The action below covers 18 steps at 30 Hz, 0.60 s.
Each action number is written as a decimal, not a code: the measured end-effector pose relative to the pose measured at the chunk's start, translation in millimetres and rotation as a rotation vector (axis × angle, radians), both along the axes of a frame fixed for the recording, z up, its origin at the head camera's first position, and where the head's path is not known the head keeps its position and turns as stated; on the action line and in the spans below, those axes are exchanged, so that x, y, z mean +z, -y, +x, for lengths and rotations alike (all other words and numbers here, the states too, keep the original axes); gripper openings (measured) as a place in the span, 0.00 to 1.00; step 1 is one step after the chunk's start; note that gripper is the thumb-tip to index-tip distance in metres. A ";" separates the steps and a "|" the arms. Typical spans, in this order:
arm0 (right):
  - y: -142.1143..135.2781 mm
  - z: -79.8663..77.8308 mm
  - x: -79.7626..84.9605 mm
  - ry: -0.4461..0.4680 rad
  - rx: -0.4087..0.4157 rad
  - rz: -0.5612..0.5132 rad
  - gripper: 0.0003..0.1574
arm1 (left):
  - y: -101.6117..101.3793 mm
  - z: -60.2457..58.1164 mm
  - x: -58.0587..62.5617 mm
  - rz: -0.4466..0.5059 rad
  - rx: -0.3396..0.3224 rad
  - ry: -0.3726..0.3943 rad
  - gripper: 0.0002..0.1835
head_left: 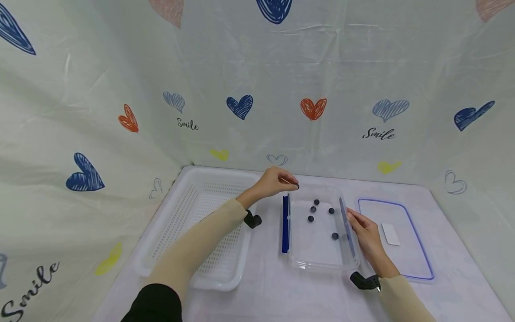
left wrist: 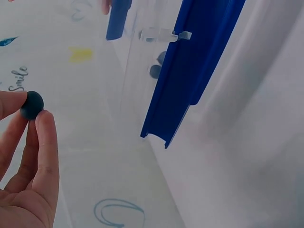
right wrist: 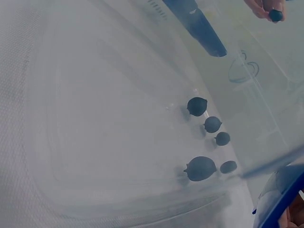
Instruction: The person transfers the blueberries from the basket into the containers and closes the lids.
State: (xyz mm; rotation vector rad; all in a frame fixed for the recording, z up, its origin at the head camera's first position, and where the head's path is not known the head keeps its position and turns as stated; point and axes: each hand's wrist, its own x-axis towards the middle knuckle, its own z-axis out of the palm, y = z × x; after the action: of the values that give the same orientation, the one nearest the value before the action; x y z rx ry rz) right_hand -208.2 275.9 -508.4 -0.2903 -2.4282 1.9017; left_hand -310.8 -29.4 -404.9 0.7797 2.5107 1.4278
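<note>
My left hand [head_left: 277, 181] pinches a small dark ball [left wrist: 32, 105] between thumb and fingertips, just above the far left corner of a clear plastic box [head_left: 318, 264]. Several more dark balls [head_left: 311, 218] lie apart on the box floor; the right wrist view shows small points on some of them. A blue latch flap [head_left: 285, 223] hangs out along the box's left side. At the opposite side, my right hand [head_left: 365, 235] holds the raised right latch flap [head_left: 349, 232], its fingers partly hidden behind it.
To the left stands a white perforated basket [head_left: 237, 278], partly under my left arm. Right of the box lies a clear lid with a blue rim [head_left: 416, 235], bearing a white rectangular piece [head_left: 390, 234]. A heart-printed sheet [head_left: 277, 67] rises behind the table.
</note>
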 end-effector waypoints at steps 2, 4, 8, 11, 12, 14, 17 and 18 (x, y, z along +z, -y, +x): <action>0.1 -0.1 -0.1 0.002 -0.002 -0.004 0.38 | -2.1 -0.1 -1.5 0.007 -0.008 0.002 0.09; 0.1 -0.5 -0.7 0.003 -0.004 -0.004 0.39 | -4.2 -0.7 -3.6 0.008 -0.020 -0.011 0.09; -0.8 -1.6 -2.0 0.018 -0.004 0.009 0.39 | -8.5 -2.4 -7.9 0.014 -0.044 -0.016 0.09; -1.4 -2.2 -2.1 0.029 -0.007 0.016 0.40 | -11.6 -3.2 -10.6 0.018 -0.056 -0.001 0.09; -1.5 -2.2 -2.1 0.030 -0.007 0.018 0.40 | -12.4 -3.3 -11.6 0.020 -0.060 0.004 0.09; -1.2 -2.1 -1.7 0.032 -0.008 0.016 0.39 | -13.9 -3.5 -13.3 0.021 -0.060 0.010 0.09; -0.8 -1.7 -1.9 0.031 -0.003 0.025 0.39 | -15.8 -3.6 -16.4 0.021 -0.056 0.018 0.09; -0.5 -1.4 -2.0 0.031 -0.003 0.026 0.39 | -16.4 -3.6 -17.5 0.019 -0.055 0.022 0.09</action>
State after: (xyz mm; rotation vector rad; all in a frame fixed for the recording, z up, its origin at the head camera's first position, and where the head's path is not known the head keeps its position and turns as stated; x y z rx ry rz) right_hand -209.7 276.4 -510.4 -0.3250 -2.4682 1.8768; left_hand -314.4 -13.0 -422.4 0.8252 2.4427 1.4366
